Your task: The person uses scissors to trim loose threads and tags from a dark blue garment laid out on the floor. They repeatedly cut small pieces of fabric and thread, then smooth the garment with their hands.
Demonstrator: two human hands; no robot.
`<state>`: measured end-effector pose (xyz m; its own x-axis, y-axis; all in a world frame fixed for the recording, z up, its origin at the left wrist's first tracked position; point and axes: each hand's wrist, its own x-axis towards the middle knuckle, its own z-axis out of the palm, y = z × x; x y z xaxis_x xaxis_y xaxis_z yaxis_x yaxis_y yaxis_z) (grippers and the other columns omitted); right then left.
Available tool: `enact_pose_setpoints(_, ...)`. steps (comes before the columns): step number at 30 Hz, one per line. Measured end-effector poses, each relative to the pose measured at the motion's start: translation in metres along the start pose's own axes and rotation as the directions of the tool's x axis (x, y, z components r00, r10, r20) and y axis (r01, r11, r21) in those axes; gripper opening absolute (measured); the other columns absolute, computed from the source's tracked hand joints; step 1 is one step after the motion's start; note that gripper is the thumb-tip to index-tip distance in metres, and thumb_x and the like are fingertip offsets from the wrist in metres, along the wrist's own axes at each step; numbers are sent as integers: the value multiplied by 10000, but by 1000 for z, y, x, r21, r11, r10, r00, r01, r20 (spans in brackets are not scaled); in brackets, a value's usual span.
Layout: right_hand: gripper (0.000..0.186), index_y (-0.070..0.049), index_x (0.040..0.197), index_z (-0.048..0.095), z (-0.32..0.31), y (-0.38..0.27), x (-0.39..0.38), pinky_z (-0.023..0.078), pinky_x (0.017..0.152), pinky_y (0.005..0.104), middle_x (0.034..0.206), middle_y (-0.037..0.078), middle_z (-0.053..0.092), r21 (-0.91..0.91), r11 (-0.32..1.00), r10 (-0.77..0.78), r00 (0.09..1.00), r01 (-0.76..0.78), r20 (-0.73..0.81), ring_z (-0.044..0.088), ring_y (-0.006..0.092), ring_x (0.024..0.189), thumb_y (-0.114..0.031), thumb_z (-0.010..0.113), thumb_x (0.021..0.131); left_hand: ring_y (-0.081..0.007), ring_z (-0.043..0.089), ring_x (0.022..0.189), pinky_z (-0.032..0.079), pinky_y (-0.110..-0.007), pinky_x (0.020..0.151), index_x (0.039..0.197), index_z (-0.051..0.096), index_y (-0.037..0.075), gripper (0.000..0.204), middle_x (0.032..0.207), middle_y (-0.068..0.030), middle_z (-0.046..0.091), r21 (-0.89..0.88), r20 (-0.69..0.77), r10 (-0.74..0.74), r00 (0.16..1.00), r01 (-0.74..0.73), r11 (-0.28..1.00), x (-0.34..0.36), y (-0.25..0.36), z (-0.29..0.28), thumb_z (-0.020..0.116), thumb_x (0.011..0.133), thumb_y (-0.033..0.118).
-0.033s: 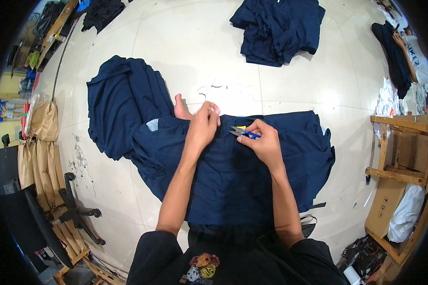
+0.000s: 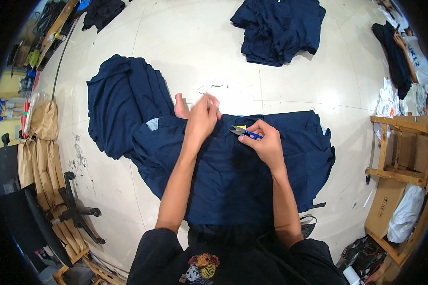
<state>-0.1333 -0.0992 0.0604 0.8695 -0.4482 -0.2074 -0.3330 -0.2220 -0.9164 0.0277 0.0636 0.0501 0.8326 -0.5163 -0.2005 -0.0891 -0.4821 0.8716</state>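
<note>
In the head view, the right hand (image 2: 266,142) grips blue-handled snips (image 2: 247,134), thumb and fingers closed around the handle. The blades point left, toward the other hand, and stand slightly parted. The left hand (image 2: 204,116) is raised a little farther out, fingers curled and blurred; whether it holds anything, I cannot tell.

A navy garment (image 2: 228,185) lies directly beneath both hands, spread over the person's lap. Its upper edge runs just beyond the right hand and passes close by the left, and its cloth reaches out to either side of them. A yellow label (image 2: 241,127) shows at that edge, right behind the snips' blades and between the two hands. A pale blue patch (image 2: 152,124) shows on the cloth to the left of the left hand.

A bare foot (image 2: 180,107) is just left of the left hand. Farther left is a navy heap (image 2: 128,104), meeting the garment. Beyond the left hand, dark thread scraps (image 2: 217,86) lie on the floor (image 2: 190,57). Well beyond the right hand sits a navy pile (image 2: 280,33). Far right of the hands stands a wooden rack (image 2: 399,124); far left, a chair base (image 2: 76,213).
</note>
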Motion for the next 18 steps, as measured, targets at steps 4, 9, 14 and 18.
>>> enact_pose_setpoints(4,293,14,1034,690,7,8,-17,494,704,271,859,68,724,438,893,104,994,-105,28,645,116,775,-174,837,865,-371,614,1271,442,-495,1024,1450,505,94,564,1522,-363,397,515,-334,331,882,-123,848,54,5,-4,674,912,85)
enact_pose_setpoints(9,247,-22,1122,699,8,14,-37,368,594,213,804,-44,593,454,836,342,940,-308,8,480,51,662,-215,736,971,-380,607,1134,356,-532,1172,1126,661,60,259,1211,-214,640,574,-241,326,914,-137,808,5,37,3,726,910,188)
enact_pose_setpoints(14,390,-12,1079,762,26,25,-28,235,485,224,736,-68,543,582,677,387,891,-450,239,352,14,539,-386,671,1015,-342,633,798,433,-459,760,942,584,58,265,810,-114,617,627,-30,274,961,-195,754,-98,27,47,793,824,173)
enact_pose_setpoints(18,473,-43,1296,708,29,24,-15,205,463,209,674,-101,456,546,646,406,846,-533,346,288,4,501,-438,598,1060,-318,666,810,468,-423,763,988,607,51,243,839,-127,655,342,124,347,930,-368,865,-144,26,39,734,785,7)
